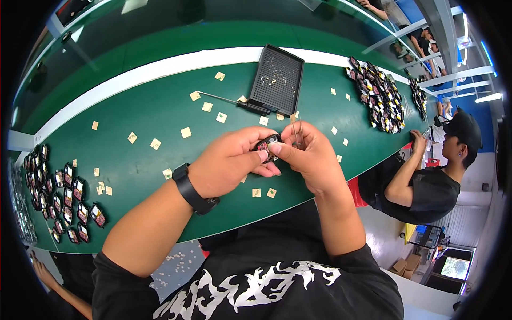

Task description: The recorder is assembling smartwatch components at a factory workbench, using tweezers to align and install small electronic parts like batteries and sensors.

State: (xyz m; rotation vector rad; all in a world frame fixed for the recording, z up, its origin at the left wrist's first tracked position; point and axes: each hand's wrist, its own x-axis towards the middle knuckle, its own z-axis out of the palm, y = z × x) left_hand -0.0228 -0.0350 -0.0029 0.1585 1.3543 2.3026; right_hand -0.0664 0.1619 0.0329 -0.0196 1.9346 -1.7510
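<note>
My left hand (221,160) is closed around a small black-cased device (263,145) with its inside parts showing, including a round silvery piece and some red. My right hand (314,162) presses its thumb on the device's right side. Thin metal prongs, which look like tweezers (300,131), stick up from between the right fingers. Just beyond the hands lies a long-shafted screwdriver (254,108) with a black handle, beside a black perforated tray (257,88) holding small pale pieces. Fingers partly cover the device's lower edge.
Small cream paper squares (185,132) are scattered over the green table (138,181). Many similar black devices lie in groups at the left (68,198) and far right (377,96). A co-worker in a black cap (463,130) sits at the right; another person's arm (58,285) shows lower left.
</note>
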